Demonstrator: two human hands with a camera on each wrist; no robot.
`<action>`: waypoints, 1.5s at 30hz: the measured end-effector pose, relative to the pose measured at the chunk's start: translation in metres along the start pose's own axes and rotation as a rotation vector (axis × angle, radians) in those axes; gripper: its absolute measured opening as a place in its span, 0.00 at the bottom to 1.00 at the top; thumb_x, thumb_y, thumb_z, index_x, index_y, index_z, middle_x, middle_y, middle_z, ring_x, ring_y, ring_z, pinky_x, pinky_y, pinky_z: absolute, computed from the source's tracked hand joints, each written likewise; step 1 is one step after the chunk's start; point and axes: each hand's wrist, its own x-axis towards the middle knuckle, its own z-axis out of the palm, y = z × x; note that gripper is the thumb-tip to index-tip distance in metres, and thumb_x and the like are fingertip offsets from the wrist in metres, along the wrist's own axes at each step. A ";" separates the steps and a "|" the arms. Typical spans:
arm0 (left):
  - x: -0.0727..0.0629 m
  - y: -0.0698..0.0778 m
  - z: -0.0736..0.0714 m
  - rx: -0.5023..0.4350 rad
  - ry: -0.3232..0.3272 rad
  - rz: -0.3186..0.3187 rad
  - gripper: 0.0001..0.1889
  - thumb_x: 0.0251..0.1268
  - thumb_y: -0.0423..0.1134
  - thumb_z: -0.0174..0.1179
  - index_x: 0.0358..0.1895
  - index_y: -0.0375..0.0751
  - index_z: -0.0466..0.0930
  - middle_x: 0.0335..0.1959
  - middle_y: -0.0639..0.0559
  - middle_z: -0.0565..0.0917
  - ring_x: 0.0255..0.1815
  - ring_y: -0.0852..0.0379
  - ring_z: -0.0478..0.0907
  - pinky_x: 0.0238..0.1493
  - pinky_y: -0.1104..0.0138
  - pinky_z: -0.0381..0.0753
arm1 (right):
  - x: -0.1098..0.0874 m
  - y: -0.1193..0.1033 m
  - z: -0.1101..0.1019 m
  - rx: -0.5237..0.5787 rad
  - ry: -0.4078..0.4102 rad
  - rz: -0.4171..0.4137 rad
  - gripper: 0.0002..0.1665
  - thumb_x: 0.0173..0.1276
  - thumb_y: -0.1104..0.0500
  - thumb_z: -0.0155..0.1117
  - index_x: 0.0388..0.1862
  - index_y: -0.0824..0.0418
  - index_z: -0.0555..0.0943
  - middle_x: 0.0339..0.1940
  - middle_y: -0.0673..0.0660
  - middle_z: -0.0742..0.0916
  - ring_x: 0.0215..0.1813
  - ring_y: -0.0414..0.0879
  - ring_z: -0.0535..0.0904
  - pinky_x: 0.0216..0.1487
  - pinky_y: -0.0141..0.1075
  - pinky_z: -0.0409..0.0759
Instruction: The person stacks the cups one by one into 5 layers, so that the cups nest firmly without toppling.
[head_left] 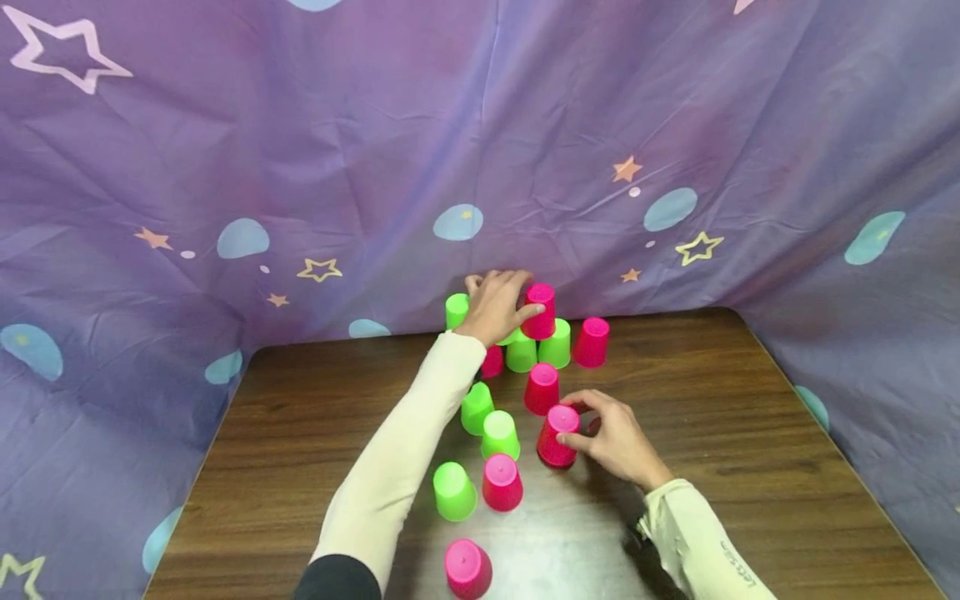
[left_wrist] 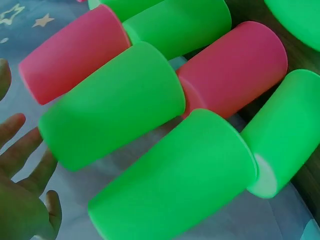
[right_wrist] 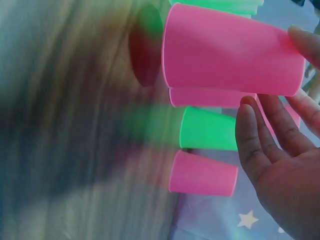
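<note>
Upside-down pink and green plastic cups stand on a wooden table. My right hand holds a pink cup between thumb and fingers. In the right wrist view that pink cup seems slightly raised, its rim apart from its reflection. At the back, my left hand reaches over a stacked group, its thumb in front of an upper pink cup. In the left wrist view the left hand has spread fingers beside an upper green cup; whether they touch is unclear. My forearm hides part of the stack.
Green cups and pink cups stand singly down the table's middle, with one pink cup at the near edge. Another pink cup stands right of the stack. A purple patterned cloth hangs behind the table.
</note>
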 end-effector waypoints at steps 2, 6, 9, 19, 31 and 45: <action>-0.007 -0.003 -0.005 -0.018 0.017 0.009 0.29 0.65 0.57 0.64 0.65 0.48 0.76 0.64 0.51 0.82 0.66 0.47 0.76 0.60 0.48 0.63 | 0.004 0.001 -0.005 -0.009 -0.006 -0.001 0.26 0.49 0.61 0.82 0.48 0.59 0.84 0.44 0.53 0.88 0.45 0.45 0.83 0.38 0.37 0.85; -0.024 -0.011 -0.014 -0.050 0.046 0.030 0.28 0.66 0.55 0.64 0.65 0.48 0.76 0.64 0.52 0.82 0.66 0.48 0.75 0.61 0.48 0.62 | 0.012 0.003 -0.015 -0.034 -0.014 0.006 0.27 0.49 0.61 0.82 0.49 0.60 0.84 0.45 0.55 0.88 0.45 0.47 0.83 0.39 0.37 0.85; -0.040 -0.017 -0.021 -0.094 0.071 0.047 0.26 0.65 0.53 0.66 0.63 0.47 0.77 0.62 0.51 0.83 0.65 0.48 0.75 0.60 0.48 0.62 | 0.019 0.003 -0.023 -0.057 -0.014 -0.003 0.27 0.49 0.61 0.82 0.49 0.60 0.83 0.44 0.55 0.89 0.44 0.47 0.83 0.39 0.38 0.85; -0.088 -0.050 -0.025 -0.222 -0.056 0.060 0.25 0.66 0.51 0.65 0.62 0.42 0.79 0.60 0.48 0.84 0.66 0.45 0.76 0.65 0.50 0.72 | 0.037 0.002 -0.042 -0.094 -0.009 -0.046 0.26 0.49 0.62 0.81 0.49 0.62 0.83 0.43 0.57 0.89 0.42 0.49 0.84 0.37 0.36 0.84; -0.150 -0.069 -0.015 -0.461 -0.122 0.015 0.19 0.68 0.42 0.65 0.57 0.37 0.80 0.53 0.42 0.87 0.52 0.46 0.86 0.55 0.54 0.84 | 0.061 0.007 -0.052 -0.067 0.047 -0.039 0.27 0.50 0.62 0.81 0.50 0.63 0.83 0.41 0.60 0.88 0.29 0.31 0.79 0.33 0.28 0.79; -0.219 -0.067 -0.009 -0.599 -0.188 -0.039 0.20 0.62 0.45 0.70 0.56 0.45 0.81 0.48 0.47 0.89 0.50 0.48 0.87 0.54 0.57 0.86 | 0.099 0.012 -0.069 -0.210 0.037 -0.121 0.25 0.50 0.59 0.82 0.47 0.64 0.84 0.43 0.60 0.89 0.43 0.53 0.84 0.45 0.43 0.79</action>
